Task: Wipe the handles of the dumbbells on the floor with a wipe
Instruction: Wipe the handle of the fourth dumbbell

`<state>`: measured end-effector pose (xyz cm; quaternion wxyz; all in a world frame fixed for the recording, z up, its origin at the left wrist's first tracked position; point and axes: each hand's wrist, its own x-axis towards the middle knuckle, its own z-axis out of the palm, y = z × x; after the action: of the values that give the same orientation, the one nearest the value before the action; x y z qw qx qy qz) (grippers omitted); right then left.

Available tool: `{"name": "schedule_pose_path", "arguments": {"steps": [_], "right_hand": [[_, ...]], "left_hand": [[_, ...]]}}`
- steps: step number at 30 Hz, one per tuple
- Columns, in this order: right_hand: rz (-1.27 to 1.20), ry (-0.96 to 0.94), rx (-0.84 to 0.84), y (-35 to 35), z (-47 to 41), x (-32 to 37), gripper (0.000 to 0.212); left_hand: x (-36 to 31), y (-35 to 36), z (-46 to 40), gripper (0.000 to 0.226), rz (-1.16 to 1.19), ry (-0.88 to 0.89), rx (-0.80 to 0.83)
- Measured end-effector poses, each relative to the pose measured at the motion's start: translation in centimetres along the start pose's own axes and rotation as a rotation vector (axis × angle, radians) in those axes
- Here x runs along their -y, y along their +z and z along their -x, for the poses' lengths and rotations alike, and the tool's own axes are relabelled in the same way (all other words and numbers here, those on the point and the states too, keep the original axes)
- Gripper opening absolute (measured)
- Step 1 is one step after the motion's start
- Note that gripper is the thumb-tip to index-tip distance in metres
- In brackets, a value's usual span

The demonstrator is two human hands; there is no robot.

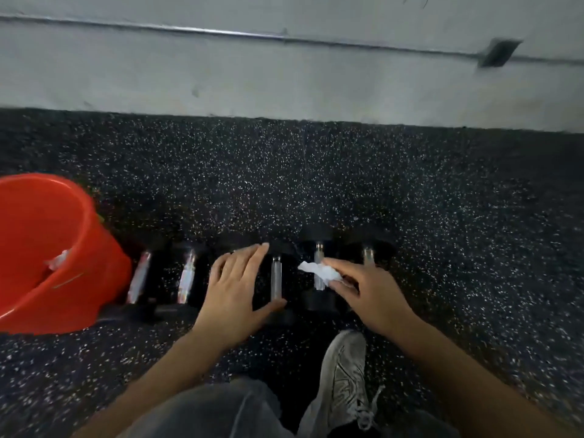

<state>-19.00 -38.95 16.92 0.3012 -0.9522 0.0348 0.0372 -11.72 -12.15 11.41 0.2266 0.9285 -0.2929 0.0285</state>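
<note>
Several black dumbbells with shiny metal handles lie in a row on the dark speckled floor [284,172]. My right hand [363,290] holds a crumpled white wipe [319,270] against the handle of one dumbbell [319,252] right of centre. My left hand [235,287] hovers flat with fingers spread, just left of the neighbouring handle [276,278], its thumb near that dumbbell's near end. Two more handles [187,276] [139,278] lie to the left, and another handle [368,255] shows behind my right hand.
An orange bucket [94,248] stands at the left, touching the leftmost dumbbell, with white scraps inside. A pale wall [284,74] runs along the back. My grey sneaker [344,374] and trouser leg sit just below the dumbbells.
</note>
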Motion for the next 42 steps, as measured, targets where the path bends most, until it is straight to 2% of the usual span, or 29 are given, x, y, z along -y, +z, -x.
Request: {"name": "schedule_pose_path", "arguments": {"steps": [10, 17, 26, 30, 34, 38, 40, 42], "right_hand": [[-0.099, 0.159, 0.085, 11.4, -8.0, -6.6, 0.041], [-0.026, 0.104, 0.148, 17.9, -13.3, -8.9, 0.041], [0.135, -0.059, 0.233, 20.7, -15.5, -8.6, 0.04], [0.053, -0.097, 0.248, 20.7, -15.4, -8.2, 0.036], [0.084, -0.213, 0.438, 20.0, -13.6, -8.1, 0.04], [0.258, -0.365, 0.705, 19.5, -13.0, -8.1, 0.038], [0.293, -0.43, 0.68, 19.5, -12.8, -8.2, 0.043], [0.243, -0.445, 0.532, 19.3, -12.9, -8.3, 0.045]], "left_hand": [[5.8, 11.1, 1.5, 0.106, 0.107, -0.169, 0.128], [7.5, 14.9, 2.1, 0.112, 0.1, -0.279, 0.096], [7.8, 15.6, 2.7, 0.119, 0.056, -0.341, 0.088], [7.6, 15.5, 2.5, 0.119, 0.042, -0.352, 0.097], [7.5, 15.4, 2.5, 0.12, 0.038, -0.362, 0.108], [7.6, 15.5, 2.4, 0.119, 0.035, -0.356, 0.125], [7.6, 15.6, 2.5, 0.119, 0.032, -0.357, 0.134], [7.6, 15.6, 2.5, 0.119, 0.043, -0.36, 0.131]]}}
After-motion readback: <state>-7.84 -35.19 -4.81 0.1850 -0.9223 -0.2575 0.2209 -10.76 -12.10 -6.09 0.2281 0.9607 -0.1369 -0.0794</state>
